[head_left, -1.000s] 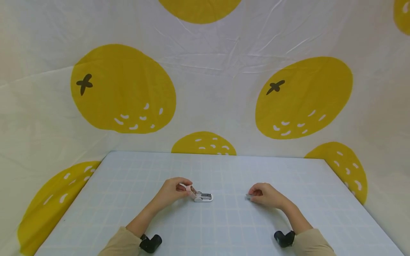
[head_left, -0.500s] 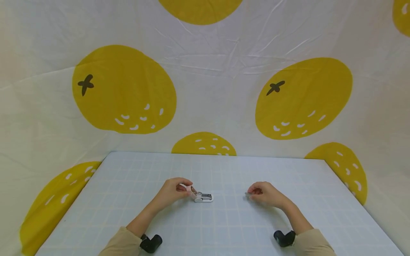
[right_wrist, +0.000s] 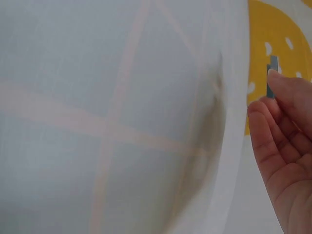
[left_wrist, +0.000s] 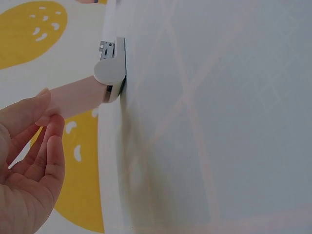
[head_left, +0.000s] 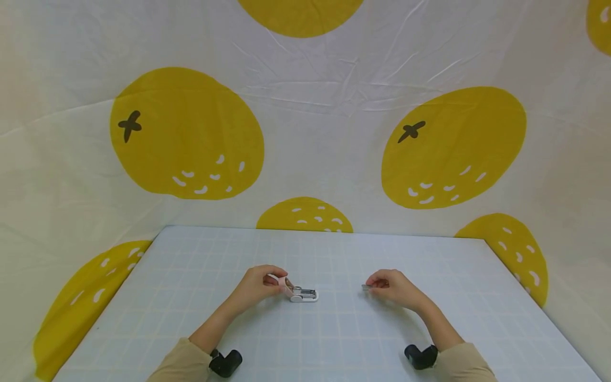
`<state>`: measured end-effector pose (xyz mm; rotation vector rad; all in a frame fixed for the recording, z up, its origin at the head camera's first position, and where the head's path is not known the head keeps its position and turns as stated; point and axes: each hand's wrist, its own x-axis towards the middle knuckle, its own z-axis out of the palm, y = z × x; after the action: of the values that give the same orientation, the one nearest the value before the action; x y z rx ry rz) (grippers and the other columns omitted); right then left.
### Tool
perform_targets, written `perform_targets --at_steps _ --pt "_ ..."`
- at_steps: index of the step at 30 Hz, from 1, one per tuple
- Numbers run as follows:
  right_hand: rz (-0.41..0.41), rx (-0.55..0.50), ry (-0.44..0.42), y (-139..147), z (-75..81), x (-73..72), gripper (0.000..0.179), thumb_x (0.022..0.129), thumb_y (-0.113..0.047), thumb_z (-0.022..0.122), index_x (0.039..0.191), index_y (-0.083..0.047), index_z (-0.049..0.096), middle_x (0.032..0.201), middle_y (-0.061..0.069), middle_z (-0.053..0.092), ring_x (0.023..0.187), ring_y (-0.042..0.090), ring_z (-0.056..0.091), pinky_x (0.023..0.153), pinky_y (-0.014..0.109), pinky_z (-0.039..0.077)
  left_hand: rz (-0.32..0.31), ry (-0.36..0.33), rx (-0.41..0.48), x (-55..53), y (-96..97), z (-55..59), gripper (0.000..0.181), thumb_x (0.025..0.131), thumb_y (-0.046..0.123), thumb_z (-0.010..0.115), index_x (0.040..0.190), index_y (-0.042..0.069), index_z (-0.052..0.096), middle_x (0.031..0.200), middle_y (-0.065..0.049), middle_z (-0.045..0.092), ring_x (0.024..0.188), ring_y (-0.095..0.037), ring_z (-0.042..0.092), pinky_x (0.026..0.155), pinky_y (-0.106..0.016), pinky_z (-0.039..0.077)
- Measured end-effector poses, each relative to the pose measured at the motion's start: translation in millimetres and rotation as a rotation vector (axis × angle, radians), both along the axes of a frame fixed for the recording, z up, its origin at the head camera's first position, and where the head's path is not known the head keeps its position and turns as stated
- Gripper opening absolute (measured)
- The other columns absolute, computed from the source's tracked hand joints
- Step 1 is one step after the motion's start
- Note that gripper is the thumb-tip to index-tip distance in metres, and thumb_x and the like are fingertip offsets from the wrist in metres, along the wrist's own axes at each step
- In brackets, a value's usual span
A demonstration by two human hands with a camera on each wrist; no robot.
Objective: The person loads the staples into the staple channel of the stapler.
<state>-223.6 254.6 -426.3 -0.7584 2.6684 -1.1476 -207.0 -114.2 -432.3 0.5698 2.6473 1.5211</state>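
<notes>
I view both hands remotely through the head camera and the two wrist cameras. The left hand (head_left: 261, 282) has a firm pinch on the stapler (head_left: 304, 295): thumb and index finger close on the end of its pink upper arm (left_wrist: 75, 96), while the remaining fingers curl loosely below without contact that I can see. The stapler's white base lies flat on the tabletop (head_left: 305, 339), to the left of centre between the hands. The upper arm is swung up and tilted back toward the left hand, leaving the metal rail (left_wrist: 107, 50) on the base exposed.

I record the right hand (head_left: 395, 288) as gripping a small grey strip (right_wrist: 274, 63) between thumb and fingertips. The strip has a stepped outline; I cannot tell whether it is one piece or two. It is held above the tabletop, to the right of the stapler and well apart from it, its free end pointing toward the stapler.

A black device (head_left: 225, 364) sits at the left wrist, beside a beige sleeve (head_left: 179, 361); the right arm is fitted likewise. Behind the tabletop I note a pale backdrop (head_left: 320, 148) printed with yellow fruit (head_left: 191, 132).
</notes>
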Motion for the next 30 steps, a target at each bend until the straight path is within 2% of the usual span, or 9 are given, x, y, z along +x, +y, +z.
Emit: perform_targets --at_steps 11,30 --pt "-0.004 -0.022 0.025 -10.2 2.9 0.6 0.012 0.084 -0.008 0.068 0.094 -0.002 0.067 0.087 0.002 0.063 0.076 0.011 0.055 0.070 0.022 0.049 0.001 -0.019 0.011 1.7 0.4 0.6 0.027 0.080 0.008 0.072 0.106 0.002 0.066 0.103 -0.005 0.065 0.082 -0.016 0.058 0.073 -0.023 0.051" --pt "-0.007 -0.067 -0.015 -41.8 8.7 -3.7 0.014 0.084 -0.009 0.069 0.096 -0.001 0.068 0.087 0.003 0.064 0.076 0.014 0.055 0.069 0.021 0.049 -0.011 -0.021 0.020 2.0 -1.1 2.7 0.028 0.080 0.009 0.072 0.106 0.001 0.065 0.102 -0.006 0.065 0.082 -0.016 0.060 0.074 -0.024 0.052"
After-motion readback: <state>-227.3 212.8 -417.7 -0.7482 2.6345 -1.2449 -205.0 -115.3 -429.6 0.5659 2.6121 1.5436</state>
